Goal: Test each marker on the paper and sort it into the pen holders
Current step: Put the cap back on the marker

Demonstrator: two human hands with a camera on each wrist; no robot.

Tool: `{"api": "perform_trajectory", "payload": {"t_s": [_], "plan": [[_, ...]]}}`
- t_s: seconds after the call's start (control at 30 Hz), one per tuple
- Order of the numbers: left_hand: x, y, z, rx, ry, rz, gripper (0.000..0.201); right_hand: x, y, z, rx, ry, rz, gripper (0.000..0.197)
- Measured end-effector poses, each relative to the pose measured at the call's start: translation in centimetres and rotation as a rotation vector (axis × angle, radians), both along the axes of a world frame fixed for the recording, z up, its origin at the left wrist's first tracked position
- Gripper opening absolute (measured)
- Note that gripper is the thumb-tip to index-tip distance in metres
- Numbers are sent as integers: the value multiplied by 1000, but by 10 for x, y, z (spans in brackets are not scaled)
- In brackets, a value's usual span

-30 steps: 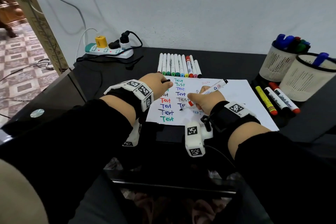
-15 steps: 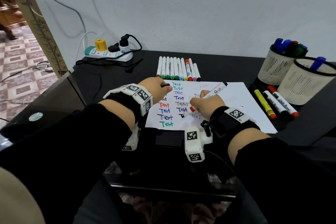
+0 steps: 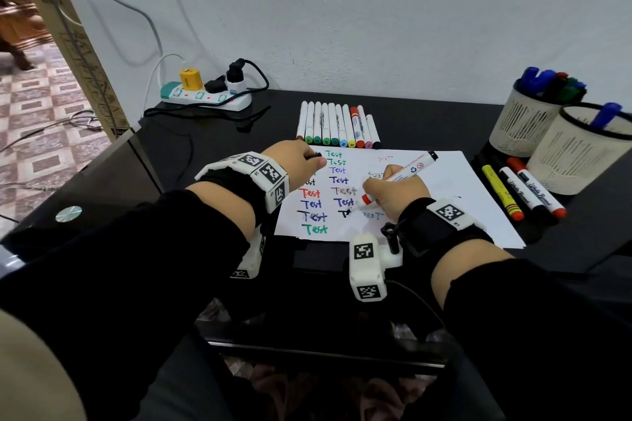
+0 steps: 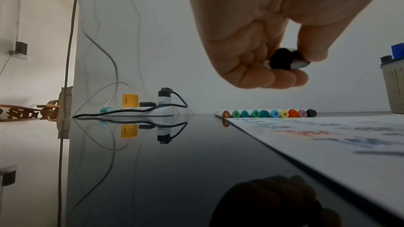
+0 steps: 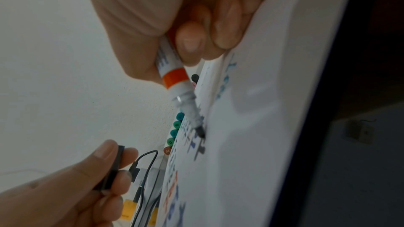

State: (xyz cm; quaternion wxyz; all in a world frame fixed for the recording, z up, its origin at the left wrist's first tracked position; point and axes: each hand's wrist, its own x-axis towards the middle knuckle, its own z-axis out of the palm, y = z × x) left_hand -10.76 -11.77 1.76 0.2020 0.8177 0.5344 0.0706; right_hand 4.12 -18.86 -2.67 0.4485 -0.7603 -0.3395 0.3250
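Observation:
My right hand grips a white marker with an orange band, its dark tip touching the white paper beside rows of coloured "Test" words. My left hand rests at the paper's left edge and pinches the marker's black cap between thumb and fingers. A row of several capped markers lies above the paper. Three more markers lie right of the paper, in front of two white mesh pen holders that hold markers.
A power strip with plugs and cables sits at the back left of the black glass table. The wall stands close behind. The far pen holder has several blue, red and green markers in it.
The right hand has shifted the marker tip slightly across the paper while writing. The left hand stays put with the cap.

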Motion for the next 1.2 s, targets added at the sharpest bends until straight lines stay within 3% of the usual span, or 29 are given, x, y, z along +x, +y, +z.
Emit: {"api": "perform_trajectory", "payload": {"t_s": [1.2], "plan": [[1,3,-2,-7,-1,-16,37,2,-4,4,51,25,-10,36]]}}
